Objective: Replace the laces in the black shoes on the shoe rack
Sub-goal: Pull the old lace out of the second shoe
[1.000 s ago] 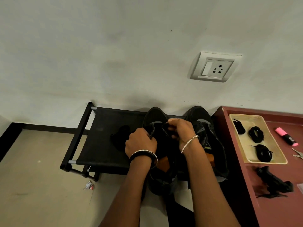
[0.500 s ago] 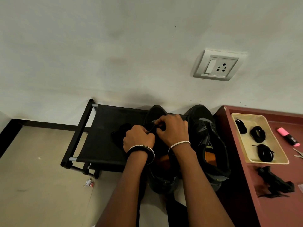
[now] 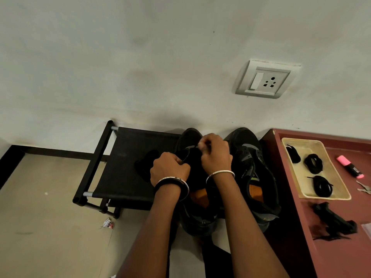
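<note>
Shoe rack (image 3: 124,167) stands against the wall, and the black shoes sit side by side on its right end, toes to the wall, heels overhanging toward the person. The worked shoe (image 3: 190,137) is the left one of the pair. The second shoe (image 3: 253,167) lies just beside it, untouched, with its tongue open. On the maroon cabinet (image 3: 341,257) to the right, a tray (image 3: 301,139) holds coiled spare laces (image 3: 310,159).

Both hands are close together over the worked shoe's front. The left hand (image 3: 169,169) is curled over the shoe's near flap and grips it. The right hand (image 3: 215,153) has its fingertips pinched together at the eyelets nearest the toe. I judge that they pinch the lace, though black on black hides it.

To do this step well, hold the flap taut with the left hand so the shoe cannot slide on the fabric shelf. Pass the tip straight through the eyelet rather than at an angle, keep the lace flat, and even both ends before moving up a row
</note>
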